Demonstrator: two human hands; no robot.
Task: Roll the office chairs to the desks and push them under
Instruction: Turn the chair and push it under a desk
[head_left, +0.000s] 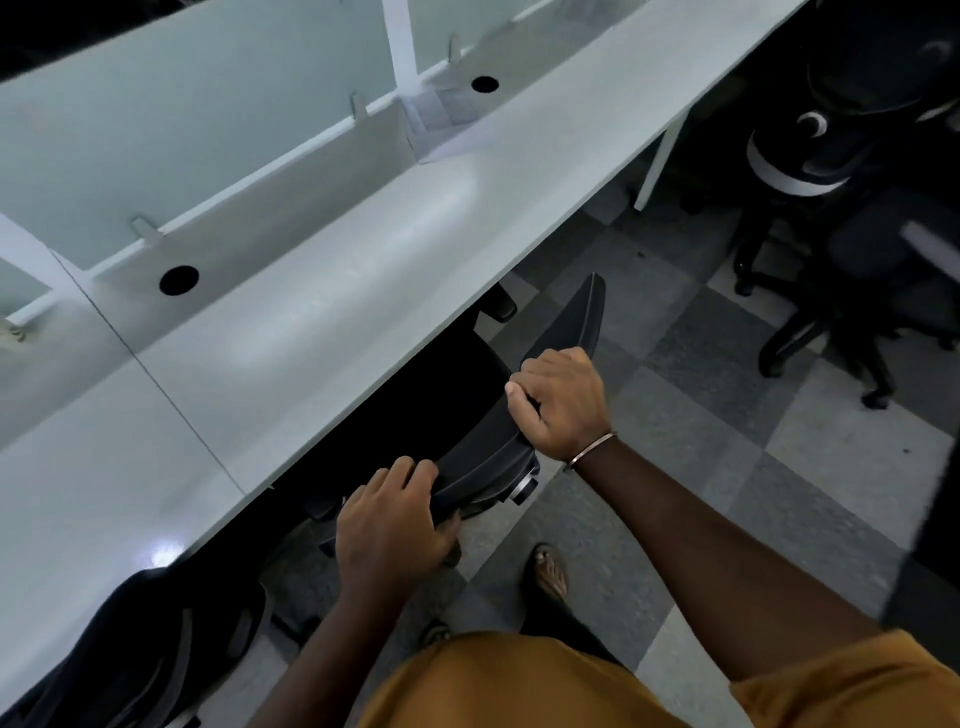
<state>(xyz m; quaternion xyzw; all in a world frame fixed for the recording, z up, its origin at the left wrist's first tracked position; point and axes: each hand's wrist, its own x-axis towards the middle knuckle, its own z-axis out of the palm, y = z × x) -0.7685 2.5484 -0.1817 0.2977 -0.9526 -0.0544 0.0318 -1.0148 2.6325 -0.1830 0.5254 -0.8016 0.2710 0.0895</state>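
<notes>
Checkered grey floor tiles (675, 364) run beside a long, smooth white worktop (311, 322) with two round cable holes. Three black office chairs show. Both hands, left hand (389, 530) and right hand (561, 405), grip the curved backrest (566, 322) of one chair, seat tucked beneath, its top edge lying roughly along the worktop's edge.

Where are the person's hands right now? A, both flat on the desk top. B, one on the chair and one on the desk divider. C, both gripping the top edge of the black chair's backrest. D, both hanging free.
C: the left hand and right hand each curl over the top edge of the black chair's backrest, whose seat sits partly under the white desk.
</notes>
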